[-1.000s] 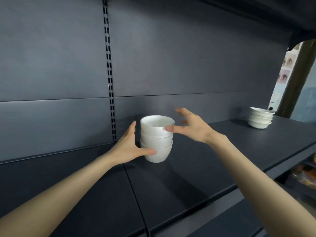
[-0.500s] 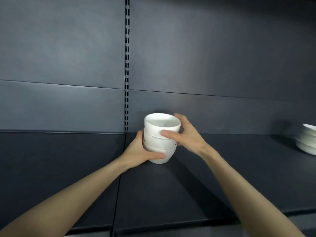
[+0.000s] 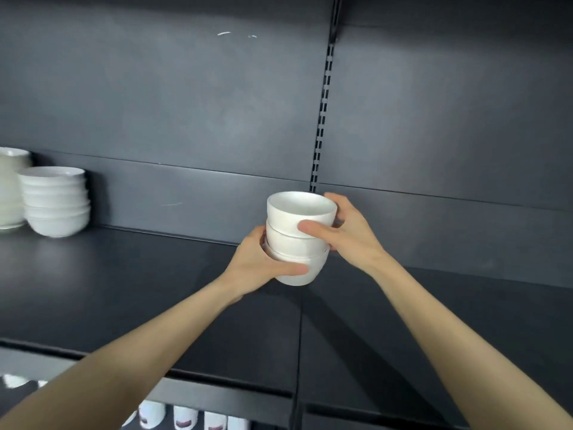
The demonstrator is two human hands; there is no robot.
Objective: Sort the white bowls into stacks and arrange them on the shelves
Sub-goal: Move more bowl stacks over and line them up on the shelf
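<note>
Bowl stack [image 3: 296, 243] has shifted left — left hand [image 3: 258, 268] and right hand [image 3: 350, 235] grip it.

A single camera, worn on the person's head, looks forward and slightly down at the shelf [image 3: 124, 290] from close by (wide-angle, so the back panel [image 3: 186, 103] fills the upper frame).

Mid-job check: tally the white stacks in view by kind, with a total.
Deep-bowl stack: 1, of 3 bowls, gripped by the left hand and the right hand
Shallow-bowl stack: 1, standing on the shelf at left
Cut-off stack at the left edge, kind unclear: 1
Total: 3 stacks
</note>
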